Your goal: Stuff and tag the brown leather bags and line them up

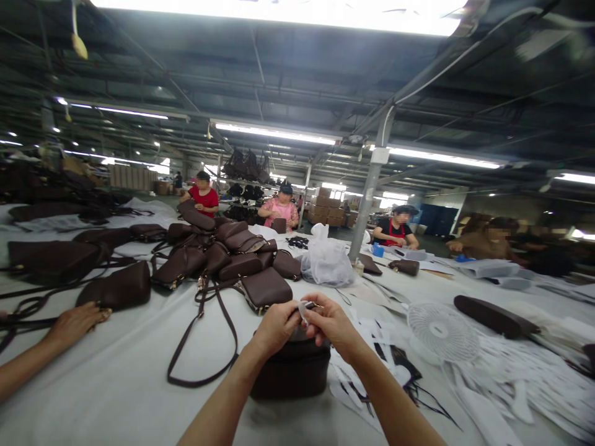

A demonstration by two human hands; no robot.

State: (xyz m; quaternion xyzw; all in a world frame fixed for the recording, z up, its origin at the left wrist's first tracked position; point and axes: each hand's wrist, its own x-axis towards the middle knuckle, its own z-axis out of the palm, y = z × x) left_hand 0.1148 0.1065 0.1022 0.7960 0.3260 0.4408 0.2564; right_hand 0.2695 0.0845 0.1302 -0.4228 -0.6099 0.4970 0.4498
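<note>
A dark brown handbag [290, 375] stands upright in front of me on the white-covered table. Above its top, my left hand [279, 325] and my right hand [332, 323] meet with fingers pinched together. Between the fingertips is a small white strip [303, 311], held by both hands around a dark, narrow part that I cannot make out clearly. My wrists partly cover the bag. Just beyond my left hand lies another brown handbag [267, 288] with metal fittings, its long strap [202, 379] looped on the table to the left.
Brown handbags [239, 266] are piled ahead. At left, another person's hand [77, 328] rests beside a bag [118, 286]. A clear plastic bag [328, 263], metal post [367, 198], white fan [444, 331] and heaped white paper pieces [534, 378] are ahead and right. Several people sit farther back.
</note>
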